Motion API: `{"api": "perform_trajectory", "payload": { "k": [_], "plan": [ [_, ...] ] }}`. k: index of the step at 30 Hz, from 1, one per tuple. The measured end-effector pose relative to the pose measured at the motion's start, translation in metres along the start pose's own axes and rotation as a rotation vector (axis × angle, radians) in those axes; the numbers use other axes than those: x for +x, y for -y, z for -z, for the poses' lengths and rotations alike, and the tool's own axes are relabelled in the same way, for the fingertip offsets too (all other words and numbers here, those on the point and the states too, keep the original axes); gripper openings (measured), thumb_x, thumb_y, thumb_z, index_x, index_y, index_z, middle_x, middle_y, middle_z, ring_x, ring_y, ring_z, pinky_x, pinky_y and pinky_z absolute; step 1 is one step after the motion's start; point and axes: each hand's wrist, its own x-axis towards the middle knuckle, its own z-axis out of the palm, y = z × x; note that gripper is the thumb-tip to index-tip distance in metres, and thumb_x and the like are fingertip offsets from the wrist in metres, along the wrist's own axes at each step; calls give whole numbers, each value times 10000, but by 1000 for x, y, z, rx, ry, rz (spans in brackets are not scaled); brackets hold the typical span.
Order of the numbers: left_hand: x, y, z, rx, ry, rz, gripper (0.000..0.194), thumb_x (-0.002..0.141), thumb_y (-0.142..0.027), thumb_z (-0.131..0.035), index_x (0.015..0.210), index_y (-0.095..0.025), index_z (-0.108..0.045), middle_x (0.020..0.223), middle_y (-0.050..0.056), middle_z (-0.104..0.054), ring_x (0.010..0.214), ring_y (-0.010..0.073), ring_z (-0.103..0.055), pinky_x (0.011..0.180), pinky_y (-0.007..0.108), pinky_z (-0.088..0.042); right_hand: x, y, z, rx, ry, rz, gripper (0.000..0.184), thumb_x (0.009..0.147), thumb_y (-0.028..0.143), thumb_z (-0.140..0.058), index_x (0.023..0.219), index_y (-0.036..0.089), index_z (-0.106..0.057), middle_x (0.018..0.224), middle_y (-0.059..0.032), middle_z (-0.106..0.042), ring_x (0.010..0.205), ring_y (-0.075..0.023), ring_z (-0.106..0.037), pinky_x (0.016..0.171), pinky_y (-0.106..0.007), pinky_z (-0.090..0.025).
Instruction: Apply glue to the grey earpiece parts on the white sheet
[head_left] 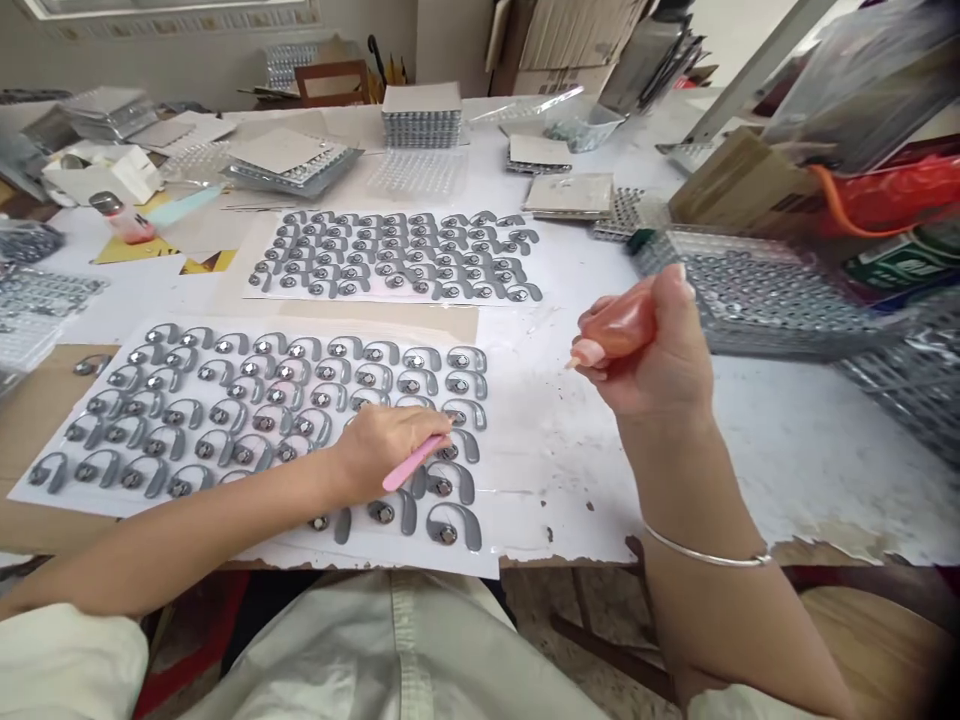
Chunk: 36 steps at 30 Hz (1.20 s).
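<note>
My left hand (379, 440) is closed on pink tweezers (411, 464); their flat rear end points back toward me, and the tips are hidden behind my fingers. It hovers over the right part of the near sheet (484, 545), where rows of grey ear-hook earphone pieces (454, 525) lie with round metallic parts showing. Held up to the right of that sheet, my right hand (664, 350) wraps around a small orange-red squeeze bottle (622, 322). The bottle's pale nozzle (587, 353) points left and slightly down, apart from the pieces.
A second sheet of similar earphone pieces (397, 255) lies farther back. Stacked clear trays (772, 290) and a cardboard box (727, 190) stand at right. A small bottle (124, 218) stands at left. The table's worn front edge (570, 565) runs before me.
</note>
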Motion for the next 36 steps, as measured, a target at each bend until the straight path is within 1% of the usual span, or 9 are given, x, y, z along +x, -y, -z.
{"api": "perform_trajectory", "payload": {
  "k": [4, 7, 10, 13, 15, 18, 21, 28, 36],
  "plan": [
    [-1, 2, 0, 66, 21, -108, 64, 907, -81, -537, 929, -90, -597, 873, 84, -749, 838, 138, -730, 693, 195, -613, -5, 9, -29, -54, 38, 25, 438, 729, 636, -635, 682, 248, -437, 546, 40, -523, 451, -107, -557, 358, -256, -267],
    [-6, 2, -2, 63, 6, -97, 67, 883, -45, -545, 915, -75, -596, 858, 101, -747, 860, 152, -729, 698, 205, -616, -15, 4, -46, -64, 34, -8, 407, 704, 620, -654, 758, 242, -513, 501, 45, -525, 463, -139, -575, 360, -255, -327],
    [-10, 1, -6, 80, 14, -70, 120, 878, -23, -503, 884, -85, -605, 874, 96, -748, 841, 156, -731, 645, 208, -619, -25, -7, -52, -98, 29, -17, 395, 706, 600, -659, 791, 235, -535, 496, 45, -528, 496, -171, -610, 351, -260, -359],
    [-12, -2, -10, 107, 58, -49, 172, 860, -4, -470, 878, -85, -621, 919, 96, -746, 772, 163, -734, 557, 220, -613, -31, -17, -53, -179, 24, 92, 388, 781, 569, -613, 639, 224, -507, 456, 41, -477, 441, -152, -559, 351, -269, -347],
    [-12, -2, -11, 124, 67, -47, 187, 851, -1, -463, 889, -80, -628, 942, 100, -743, 722, 162, -730, 531, 232, -609, -35, -22, -53, -226, -32, 193, 410, 808, 534, -606, 572, 218, -495, 458, 33, -478, 423, -137, -524, 381, -287, -373],
    [-12, -2, -12, 149, 71, -53, 199, 860, -13, -450, 897, -83, -633, 945, 99, -743, 671, 148, -720, 510, 229, -597, -40, -26, -55, -305, -145, 357, 366, 801, 522, -628, 606, 219, -558, 531, 25, -530, 482, -135, -532, 485, -319, -446],
    [-11, -1, -12, 160, 68, -61, 213, 857, -12, -443, 898, -90, -637, 959, 96, -743, 635, 132, -708, 472, 210, -572, -44, -29, -55, -416, -176, 495, 351, 782, 541, -646, 634, 227, -591, 584, 19, -560, 554, -144, -549, 549, -325, -450],
    [-11, -1, -13, 161, 68, -37, 208, 838, -15, -472, 890, -109, -650, 945, 64, -748, 584, 115, -687, 430, 184, -527, -51, -33, -57, -529, -66, 554, 284, 790, 483, -660, 718, 217, -591, 628, 12, -589, 537, -132, -540, 522, -313, -437],
    [-11, -2, -14, 250, 150, -93, 183, 825, -30, -486, 870, -86, -654, 969, 105, -740, 528, 163, -666, 372, 268, -513, -53, -39, -62, -679, 128, 585, 200, 775, 346, -702, 737, 214, -556, 602, 12, -603, 509, -119, -538, 485, -285, -431]
  ]
}}
